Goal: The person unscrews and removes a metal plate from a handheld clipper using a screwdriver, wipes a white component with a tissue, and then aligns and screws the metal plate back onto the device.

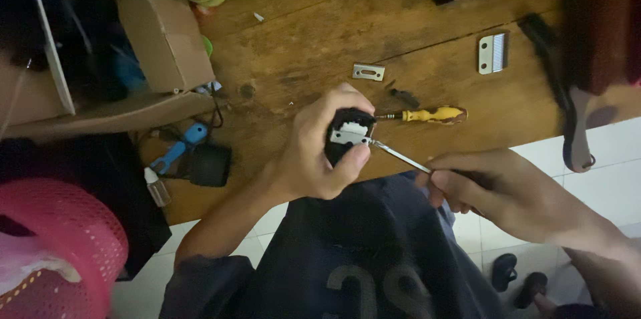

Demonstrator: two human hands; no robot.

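Note:
My left hand (319,148) grips a black hair clipper head (348,133) with a small metal plate on its face, held over the front edge of a wooden table (320,32). My right hand (497,189) holds a screwdriver (400,156) whose thin metal shaft points left, its tip touching the metal plate on the clipper. A second screwdriver with a yellow handle (434,115) lies on the table just behind the clipper.
A toothed clipper blade (493,52) and a small metal plate (368,72) lie on the table. A black brush (557,85) rests at the right. A cardboard box (163,25), blue tool (179,147), small bottle (157,187) and pink basket (63,245) sit left.

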